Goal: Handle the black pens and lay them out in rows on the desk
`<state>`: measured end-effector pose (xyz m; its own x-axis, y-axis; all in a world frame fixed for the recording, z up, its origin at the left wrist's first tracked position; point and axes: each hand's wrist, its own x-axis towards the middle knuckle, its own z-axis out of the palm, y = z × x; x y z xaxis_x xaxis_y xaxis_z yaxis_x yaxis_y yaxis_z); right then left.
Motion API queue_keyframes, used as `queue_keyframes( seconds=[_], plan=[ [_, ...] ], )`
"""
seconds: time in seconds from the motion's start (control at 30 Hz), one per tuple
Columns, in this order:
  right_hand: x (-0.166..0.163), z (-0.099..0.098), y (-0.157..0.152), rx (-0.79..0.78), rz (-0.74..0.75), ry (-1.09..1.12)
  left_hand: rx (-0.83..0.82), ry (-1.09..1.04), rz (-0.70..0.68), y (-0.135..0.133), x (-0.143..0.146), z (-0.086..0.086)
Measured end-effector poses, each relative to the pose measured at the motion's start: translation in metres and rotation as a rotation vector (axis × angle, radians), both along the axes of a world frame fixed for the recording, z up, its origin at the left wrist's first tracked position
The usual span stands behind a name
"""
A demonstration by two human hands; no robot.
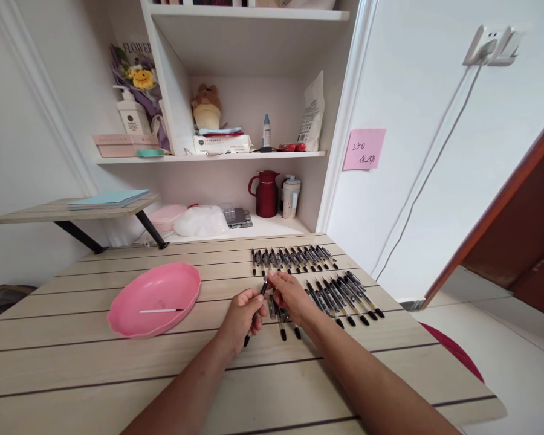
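The pen (pixel 263 287) is located between the two hands, above the table (pixel 163 380). Its long axis runs obliquely: the far end points away from the person and to the right; the black near end projects below the left hand (pixel 241 311). The left hand is closed around the barrel. The right hand (pixel 294 297) is nearer the far end, its thumb and forefinger pinched there; the exact part gripped cannot be told. A near row of pens (pixel 346 296) lies partly behind and to the right of the right hand; a far row of pens (pixel 292 261) lies beyond both hands. Legible writing: "250" on the pink note (pixel 364 149), second line uncertain; "FLOWER" above the bouquet (pixel 142 78). The white pack (pixel 222 144) carries print too small to read.
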<state>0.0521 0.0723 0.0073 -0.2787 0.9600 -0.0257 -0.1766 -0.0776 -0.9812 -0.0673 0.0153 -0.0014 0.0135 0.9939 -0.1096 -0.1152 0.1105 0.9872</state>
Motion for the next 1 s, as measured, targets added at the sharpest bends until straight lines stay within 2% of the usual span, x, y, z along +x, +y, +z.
queue_keyframes(
  seconds=[0.37,0.53,0.9,1.0],
  plan=[
    [0.0038,-0.003,0.003,-0.025,0.071,-0.003,-0.006,0.017,-0.034,0.0001,-0.0011,-0.0018],
    [0.0043,-0.0033,0.0025,-0.052,0.144,0.077,-0.007,-0.001,-0.032,0.0012,-0.0016,-0.0034],
    [0.0033,-0.0058,0.004,-0.067,0.137,0.056,-0.028,-0.007,-0.046,0.0011,-0.0011,-0.0033],
    [0.0025,-0.0053,0.003,-0.037,0.123,0.116,-0.022,-0.019,-0.072,0.0024,-0.0028,-0.0032]
  ],
)
